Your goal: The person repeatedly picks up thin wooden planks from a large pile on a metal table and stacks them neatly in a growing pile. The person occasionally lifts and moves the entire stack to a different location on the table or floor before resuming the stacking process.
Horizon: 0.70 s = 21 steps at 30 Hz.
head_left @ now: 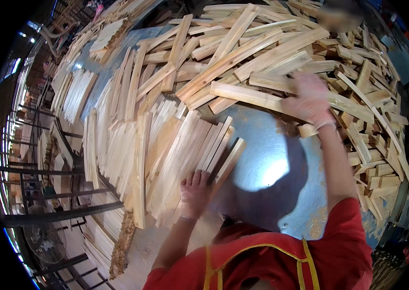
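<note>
My left hand (194,194) rests on the near ends of a row of pale wooden strips (180,150), laid side by side on the table. Its fingers lie flat across them, and the thumb is hidden. One strip (228,162) leans slightly apart at the right edge of this row. Farther right, my right hand (310,99) is over the near right end of a loose wooden strip (248,95) in the jumbled pile. Motion smears its fingers, so whether they grip the strip is unclear.
A large heap of loose wooden strips (272,43) covers the far side and the right of the table. The blue metal tabletop (262,140) shows between my hands. Neater bundles (79,94) lie to the left, near dark metal rails (64,217).
</note>
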Each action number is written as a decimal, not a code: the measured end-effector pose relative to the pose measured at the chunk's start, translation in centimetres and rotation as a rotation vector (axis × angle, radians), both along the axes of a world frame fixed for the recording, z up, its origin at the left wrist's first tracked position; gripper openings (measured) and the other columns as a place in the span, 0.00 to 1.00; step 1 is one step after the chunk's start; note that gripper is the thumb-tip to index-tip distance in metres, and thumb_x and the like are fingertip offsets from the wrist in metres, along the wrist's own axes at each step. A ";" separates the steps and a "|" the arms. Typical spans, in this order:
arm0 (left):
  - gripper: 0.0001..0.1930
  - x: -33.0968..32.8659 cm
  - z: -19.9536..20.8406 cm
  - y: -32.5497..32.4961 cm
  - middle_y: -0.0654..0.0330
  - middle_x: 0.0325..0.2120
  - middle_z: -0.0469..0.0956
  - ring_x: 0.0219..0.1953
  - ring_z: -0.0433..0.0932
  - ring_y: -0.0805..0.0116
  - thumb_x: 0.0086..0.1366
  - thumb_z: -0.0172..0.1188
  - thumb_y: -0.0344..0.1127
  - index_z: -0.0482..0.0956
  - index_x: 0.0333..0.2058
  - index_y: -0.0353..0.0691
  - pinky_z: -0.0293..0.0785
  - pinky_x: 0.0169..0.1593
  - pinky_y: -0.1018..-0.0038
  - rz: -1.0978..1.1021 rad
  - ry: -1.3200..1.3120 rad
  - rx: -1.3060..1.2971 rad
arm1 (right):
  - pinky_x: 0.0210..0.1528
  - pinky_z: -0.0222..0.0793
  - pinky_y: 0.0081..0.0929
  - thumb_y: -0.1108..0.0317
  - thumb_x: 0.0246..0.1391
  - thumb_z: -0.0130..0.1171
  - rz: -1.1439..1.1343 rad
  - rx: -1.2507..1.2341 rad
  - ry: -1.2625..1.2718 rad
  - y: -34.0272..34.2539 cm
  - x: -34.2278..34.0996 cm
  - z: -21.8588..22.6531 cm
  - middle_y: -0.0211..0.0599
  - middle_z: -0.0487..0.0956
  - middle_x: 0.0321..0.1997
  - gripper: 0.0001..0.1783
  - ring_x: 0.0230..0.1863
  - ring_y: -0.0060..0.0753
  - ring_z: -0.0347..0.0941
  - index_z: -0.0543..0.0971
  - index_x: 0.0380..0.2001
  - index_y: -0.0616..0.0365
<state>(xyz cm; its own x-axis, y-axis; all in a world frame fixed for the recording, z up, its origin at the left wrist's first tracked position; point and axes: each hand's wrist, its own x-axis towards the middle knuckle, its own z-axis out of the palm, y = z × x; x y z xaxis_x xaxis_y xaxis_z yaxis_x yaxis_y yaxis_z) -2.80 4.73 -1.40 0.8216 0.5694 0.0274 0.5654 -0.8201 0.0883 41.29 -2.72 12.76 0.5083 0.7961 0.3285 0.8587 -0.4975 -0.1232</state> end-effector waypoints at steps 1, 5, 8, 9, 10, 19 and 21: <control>0.25 0.9 0.0 0.5 0.55 0.58 0.78 0.63 0.74 0.50 0.66 0.62 0.46 0.76 0.61 0.47 0.69 0.62 0.49 -0.031 -0.014 0.022 | 0.55 0.77 0.44 0.51 0.46 0.71 -0.096 -0.118 -0.052 -3.3 4.3 -1.5 0.49 0.83 0.45 0.29 0.52 0.54 0.81 0.81 0.48 0.57; 0.27 0.5 0.0 -0.3 0.54 0.59 0.75 0.62 0.74 0.49 0.62 0.64 0.40 0.76 0.61 0.46 0.68 0.60 0.51 -0.072 -0.045 0.082 | 0.64 0.73 0.44 0.43 0.46 0.74 -0.173 -0.507 0.198 -5.0 6.0 -2.2 0.51 0.80 0.59 0.46 0.63 0.53 0.76 0.74 0.64 0.56; 0.29 0.3 0.6 0.0 0.54 0.58 0.75 0.61 0.73 0.48 0.58 0.66 0.38 0.75 0.60 0.45 0.68 0.60 0.51 -0.096 -0.015 0.024 | 0.65 0.73 0.47 0.45 0.49 0.73 -0.111 -0.382 0.220 -5.3 2.1 -5.0 0.53 0.81 0.58 0.46 0.62 0.55 0.77 0.71 0.68 0.56; 0.29 0.3 0.4 0.3 0.54 0.57 0.74 0.61 0.72 0.48 0.58 0.66 0.38 0.75 0.60 0.45 0.68 0.60 0.51 -0.094 0.001 -0.013 | 0.64 0.73 0.48 0.45 0.49 0.73 -0.077 -0.302 0.110 -4.9 0.7 -7.2 0.54 0.81 0.56 0.46 0.59 0.56 0.78 0.71 0.67 0.57; 0.29 0.0 -0.5 0.5 0.54 0.56 0.74 0.62 0.72 0.48 0.58 0.66 0.38 0.75 0.60 0.45 0.68 0.60 0.50 -0.112 -0.008 0.017 | 0.63 0.74 0.50 0.45 0.48 0.73 -0.046 -0.219 -0.006 -4.4 -0.7 -8.6 0.54 0.82 0.54 0.46 0.57 0.58 0.79 0.71 0.66 0.58; 0.39 -3.9 -0.5 1.7 0.52 0.61 0.74 0.64 0.71 0.52 0.57 0.66 0.51 0.73 0.67 0.45 0.67 0.62 0.51 -0.211 -0.077 -0.091 | 0.59 0.75 0.35 0.49 0.50 0.77 -0.160 0.122 1.224 -6.7 -17.1 -8.7 0.54 0.82 0.58 0.59 0.55 0.40 0.80 0.60 0.77 0.64; 0.38 -4.5 -0.2 0.0 0.48 0.63 0.75 0.64 0.73 0.45 0.62 0.64 0.52 0.71 0.68 0.43 0.69 0.63 0.49 -0.184 -0.145 -0.287 | 0.67 0.71 0.38 0.46 0.54 0.75 -0.160 0.285 1.436 -7.8 -23.8 -13.9 0.57 0.78 0.66 0.59 0.63 0.46 0.76 0.58 0.77 0.67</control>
<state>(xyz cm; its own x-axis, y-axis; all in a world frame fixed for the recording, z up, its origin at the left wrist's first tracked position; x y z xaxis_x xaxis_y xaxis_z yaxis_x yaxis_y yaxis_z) -7.32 4.72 -1.60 0.9103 0.4138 0.0118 0.3754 -0.8372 0.3978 17.47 -10.49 -1.11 0.6012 0.6975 -0.3899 -0.1427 -0.3864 -0.9112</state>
